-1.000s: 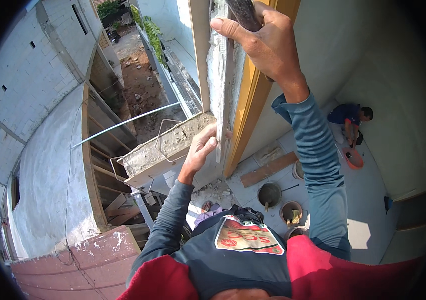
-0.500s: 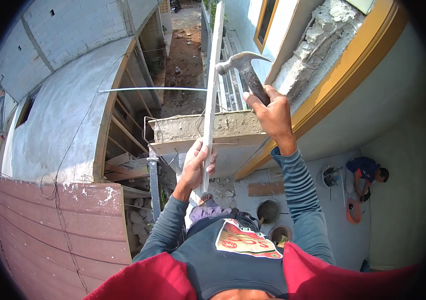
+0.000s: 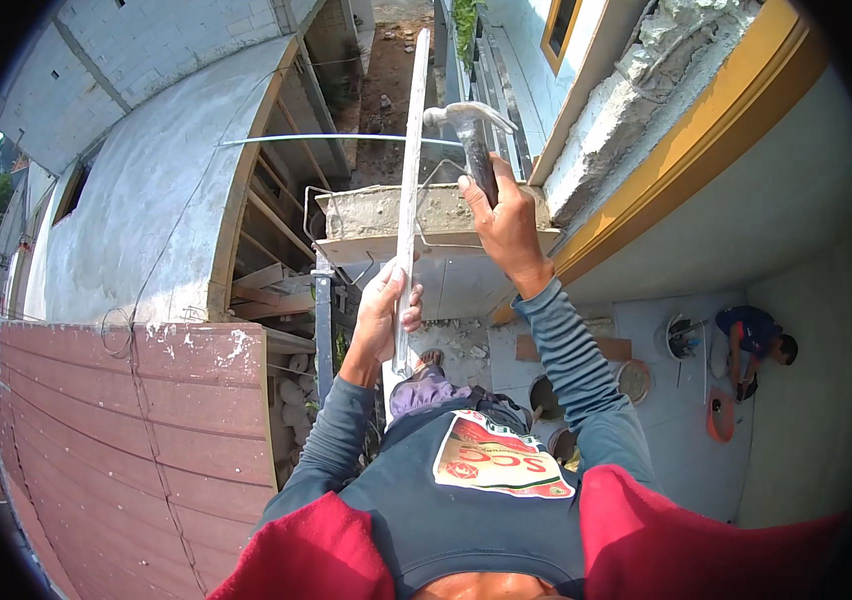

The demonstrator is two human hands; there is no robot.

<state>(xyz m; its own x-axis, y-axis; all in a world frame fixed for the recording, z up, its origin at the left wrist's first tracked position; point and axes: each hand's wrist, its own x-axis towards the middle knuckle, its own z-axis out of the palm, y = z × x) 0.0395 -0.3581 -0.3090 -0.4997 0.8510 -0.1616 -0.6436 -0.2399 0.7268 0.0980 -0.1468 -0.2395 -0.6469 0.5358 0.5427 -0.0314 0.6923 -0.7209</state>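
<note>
My left hand (image 3: 382, 308) is closed around the lower part of a long, narrow whitish strip (image 3: 411, 170), which stands nearly upright in the picture. Its material is hard to tell. My right hand (image 3: 512, 228) grips a claw hammer (image 3: 476, 145) by its dark handle. The hammer's striking face is right beside the strip's upper part, its claw pointing right; whether the two touch I cannot tell. Beyond my hands lies a rough concrete beam (image 3: 361, 212) with bent wires (image 3: 310, 215) sticking out, and the strip crosses in front of it.
A thin pale rod (image 3: 276, 137) reaches across the gap beyond the beam. Reddish-brown roofing (image 3: 126, 400) lies left. Yellow trim (image 3: 666, 165) and broken concrete (image 3: 636, 110) run along the right. Below right, a person (image 3: 746, 335) crouches near a white bucket (image 3: 681, 338) and an orange container (image 3: 719, 415).
The view has shifted, so the surroundings sit higher and further right. My right hand and the hammer have moved left against the beam. The strip's top end now shows; both grips stay closed.
</note>
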